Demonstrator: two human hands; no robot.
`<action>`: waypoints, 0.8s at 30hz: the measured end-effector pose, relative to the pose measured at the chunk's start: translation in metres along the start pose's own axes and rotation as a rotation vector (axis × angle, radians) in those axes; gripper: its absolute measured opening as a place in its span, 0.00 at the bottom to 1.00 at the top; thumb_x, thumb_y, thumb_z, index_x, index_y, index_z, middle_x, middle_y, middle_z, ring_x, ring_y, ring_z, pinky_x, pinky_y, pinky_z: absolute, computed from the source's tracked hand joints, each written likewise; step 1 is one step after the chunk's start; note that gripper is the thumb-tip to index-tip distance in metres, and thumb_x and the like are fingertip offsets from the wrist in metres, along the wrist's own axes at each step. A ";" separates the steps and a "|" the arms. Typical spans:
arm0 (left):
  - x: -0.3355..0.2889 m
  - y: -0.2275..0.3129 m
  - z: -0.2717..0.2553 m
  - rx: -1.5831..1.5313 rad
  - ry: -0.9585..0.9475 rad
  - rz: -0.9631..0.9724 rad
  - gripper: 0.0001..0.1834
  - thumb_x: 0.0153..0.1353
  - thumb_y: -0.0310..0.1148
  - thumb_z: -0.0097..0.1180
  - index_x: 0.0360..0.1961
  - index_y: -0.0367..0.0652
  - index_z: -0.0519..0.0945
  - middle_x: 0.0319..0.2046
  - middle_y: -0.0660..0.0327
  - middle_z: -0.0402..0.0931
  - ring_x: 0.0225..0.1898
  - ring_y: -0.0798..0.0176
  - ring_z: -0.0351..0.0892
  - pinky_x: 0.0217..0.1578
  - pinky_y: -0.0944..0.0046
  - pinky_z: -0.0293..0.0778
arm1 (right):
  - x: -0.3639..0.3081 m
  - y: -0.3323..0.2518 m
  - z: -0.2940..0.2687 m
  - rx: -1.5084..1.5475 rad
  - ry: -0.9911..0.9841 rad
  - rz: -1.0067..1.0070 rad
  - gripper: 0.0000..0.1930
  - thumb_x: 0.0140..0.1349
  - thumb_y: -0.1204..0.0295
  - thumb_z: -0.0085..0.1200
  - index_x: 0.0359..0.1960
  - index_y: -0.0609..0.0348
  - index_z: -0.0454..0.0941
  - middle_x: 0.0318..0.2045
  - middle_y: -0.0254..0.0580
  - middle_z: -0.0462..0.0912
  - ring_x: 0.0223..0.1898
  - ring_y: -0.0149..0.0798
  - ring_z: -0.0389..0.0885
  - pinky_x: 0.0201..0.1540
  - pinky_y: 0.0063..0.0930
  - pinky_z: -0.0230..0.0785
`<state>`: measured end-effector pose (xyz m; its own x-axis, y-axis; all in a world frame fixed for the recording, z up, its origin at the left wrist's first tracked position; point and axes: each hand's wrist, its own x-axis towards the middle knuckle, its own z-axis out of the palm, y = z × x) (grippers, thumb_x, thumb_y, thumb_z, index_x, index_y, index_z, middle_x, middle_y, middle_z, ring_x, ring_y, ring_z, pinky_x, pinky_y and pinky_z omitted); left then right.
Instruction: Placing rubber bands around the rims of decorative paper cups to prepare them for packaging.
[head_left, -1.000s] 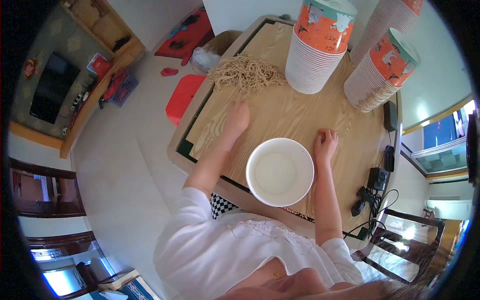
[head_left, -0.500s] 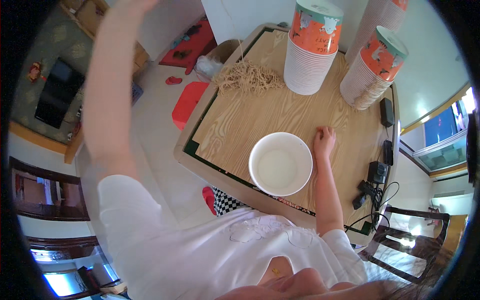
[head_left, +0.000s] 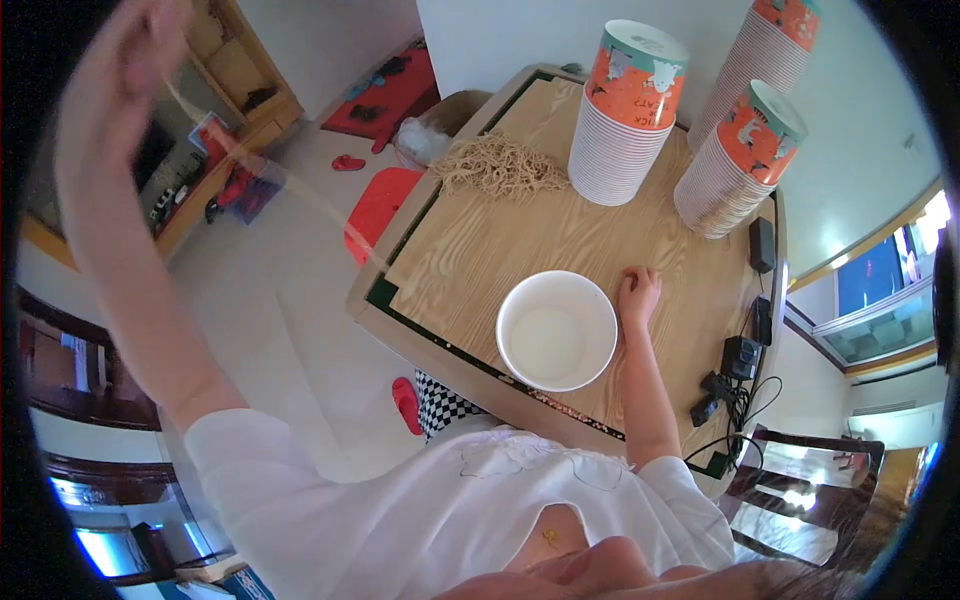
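Note:
My left hand [head_left: 150, 45] is raised high at the upper left, partly cut off and blurred, its fingers closed on a thin tan strand [head_left: 290, 185]. The blurred strand slants down toward the table's left corner; its far end is not clear. My right hand [head_left: 640, 290] rests on the tabletop just right of a white round tub [head_left: 555, 330], fingers curled under so that anything in them is hidden. Pale, smooth whiteness shows inside the tub. Farther back lies a loose heap of crinkly tan strands [head_left: 500, 165].
Orange-and-green printed paper buckets stand upside down in tall stacks [head_left: 618, 150] at the back, with another stack [head_left: 735, 165] to their right. Black adapters and cables [head_left: 738, 375] line the right edge of the wooden table [head_left: 460, 270]. A red stool [head_left: 375, 215] is left of it.
My left arm has swung outward and down to the left, drawing the strand away from above the heap. My right hand stays beside the tub. The whole view has shifted slightly.

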<state>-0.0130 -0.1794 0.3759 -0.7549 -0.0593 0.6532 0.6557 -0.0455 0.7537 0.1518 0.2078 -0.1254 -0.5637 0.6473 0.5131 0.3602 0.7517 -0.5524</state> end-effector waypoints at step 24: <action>-0.304 -0.174 0.035 -0.526 -0.619 -0.946 0.02 0.62 0.27 0.44 0.36 0.47 0.67 0.19 0.67 0.65 0.17 0.78 0.54 0.17 0.77 0.48 | -0.001 0.010 0.010 0.001 0.086 0.006 0.03 0.49 0.74 0.53 0.25 0.54 0.78 0.30 0.44 0.77 0.36 0.49 0.73 0.41 0.41 0.66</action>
<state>0.1016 -0.1186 0.0490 -0.7202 0.6870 -0.0965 -0.3293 -0.2160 0.9192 0.1483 0.2133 -0.1378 -0.4952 0.6605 0.5644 0.3632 0.7475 -0.5562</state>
